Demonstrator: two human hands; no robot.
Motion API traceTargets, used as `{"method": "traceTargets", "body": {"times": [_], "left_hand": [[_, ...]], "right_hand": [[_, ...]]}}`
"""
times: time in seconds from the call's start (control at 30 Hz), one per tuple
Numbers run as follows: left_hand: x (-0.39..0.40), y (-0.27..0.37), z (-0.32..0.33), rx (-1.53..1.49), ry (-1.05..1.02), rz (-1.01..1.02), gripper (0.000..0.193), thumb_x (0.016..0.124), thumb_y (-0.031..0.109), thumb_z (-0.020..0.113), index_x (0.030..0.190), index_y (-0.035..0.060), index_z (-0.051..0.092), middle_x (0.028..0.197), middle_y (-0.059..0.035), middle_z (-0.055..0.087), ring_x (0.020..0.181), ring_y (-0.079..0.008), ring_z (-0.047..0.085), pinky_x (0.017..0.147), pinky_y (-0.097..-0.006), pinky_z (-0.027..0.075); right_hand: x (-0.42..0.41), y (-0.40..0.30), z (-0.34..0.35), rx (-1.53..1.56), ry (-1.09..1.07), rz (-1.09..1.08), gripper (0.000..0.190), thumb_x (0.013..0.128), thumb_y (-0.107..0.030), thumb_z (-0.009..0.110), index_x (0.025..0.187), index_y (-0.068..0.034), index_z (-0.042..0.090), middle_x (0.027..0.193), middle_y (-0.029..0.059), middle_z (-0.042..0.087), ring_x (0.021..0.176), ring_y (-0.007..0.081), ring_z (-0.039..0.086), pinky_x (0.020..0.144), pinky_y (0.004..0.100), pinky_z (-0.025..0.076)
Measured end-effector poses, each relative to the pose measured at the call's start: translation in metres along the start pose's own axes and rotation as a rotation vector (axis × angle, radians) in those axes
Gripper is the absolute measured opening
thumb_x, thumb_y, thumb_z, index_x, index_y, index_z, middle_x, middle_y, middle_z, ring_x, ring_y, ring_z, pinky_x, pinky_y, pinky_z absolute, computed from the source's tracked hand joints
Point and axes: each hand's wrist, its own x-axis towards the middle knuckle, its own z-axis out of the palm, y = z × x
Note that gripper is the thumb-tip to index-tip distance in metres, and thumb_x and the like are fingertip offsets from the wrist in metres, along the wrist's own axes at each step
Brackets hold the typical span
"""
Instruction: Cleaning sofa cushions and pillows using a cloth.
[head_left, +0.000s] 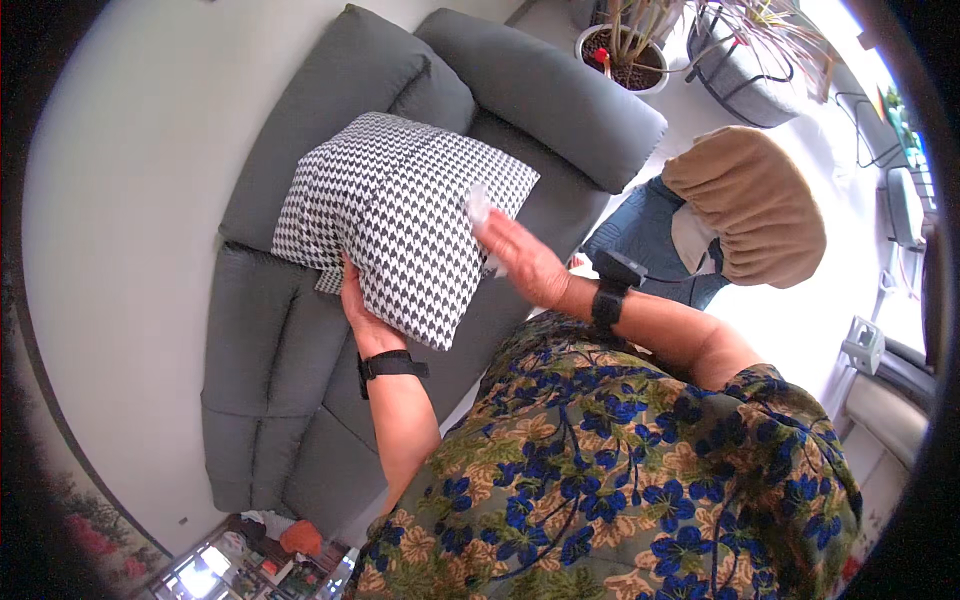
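A black-and-white houndstooth cushion (420, 217) is held tilted above the grey sofa (330, 420). My left hand (367, 307) grips its near left edge, the thumb showing and the other fingers hidden behind the fabric. Over the cushion's right side, my right hand (529, 262) holds a crumpled white tissue or cloth (478, 206). Both are blurred, so I cannot tell whether the tissue touches the fabric. Each wrist wears a black strap; a small black device (619, 268) sits on the right one.
Right of the sofa stands a stool-like seat with a gathered tan cover (750, 210) and a blue quilted part (637, 225). A potted plant (626, 75) and a grey chair (742, 82) are beyond the armrest. Assorted items (292, 547) lie at the lower left. A white wall (142, 225) borders the sofa.
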Motion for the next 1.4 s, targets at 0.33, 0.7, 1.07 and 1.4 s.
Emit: {"method": "traceTargets", "body": {"times": [0.33,0.7,1.07,1.4], "left_hand": [[0.022,0.017,-0.046,0.165,0.172,0.031,0.051,0.087,0.034,0.046,0.12,-0.0037,0.04,0.121,-0.014,0.047,0.105,-0.0248,0.049,0.088,-0.0346,0.039],[0.021,-0.013,-0.128,0.756,-0.042,-0.135,0.041,0.077,0.015,0.058,0.113,-0.0013,0.049,0.107,-0.0079,0.055,0.094,-0.0183,0.051,0.088,-0.0299,0.035],[0.076,-0.042,-0.193,1.81,-0.255,0.253,0.026,0.071,0.014,0.057,0.095,0.0039,0.059,0.088,-0.0192,0.059,0.084,-0.0349,0.055,0.072,-0.0382,0.043],[0.069,-0.056,-0.185,2.252,0.268,0.682,0.053,0.079,0.013,0.054,0.126,0.0114,0.031,0.129,-0.0132,0.036,0.122,-0.0331,0.029,0.094,-0.0593,0.021]], "right_hand": [[-0.092,0.086,0.101,0.057,-0.856,0.268,0.021,0.073,-0.013,0.051,0.088,-0.004,0.061,0.084,0.0147,0.062,0.08,0.0282,0.06,0.069,0.0362,0.049],[-0.186,0.112,0.104,0.086,-0.937,0.552,0.023,0.078,-0.024,0.047,0.09,-0.008,0.058,0.09,0.0133,0.06,0.088,0.0286,0.057,0.075,0.0389,0.046],[-0.19,0.1,0.077,0.023,-0.955,0.61,0.024,0.076,-0.03,0.055,0.087,-0.01,0.06,0.086,0.011,0.061,0.081,0.0269,0.059,0.072,0.0361,0.047],[-0.181,0.09,0.069,-0.03,-0.84,0.502,0.018,0.079,-0.024,0.049,0.088,-0.013,0.06,0.086,0.0067,0.059,0.081,0.0241,0.059,0.069,0.0349,0.049]]}}
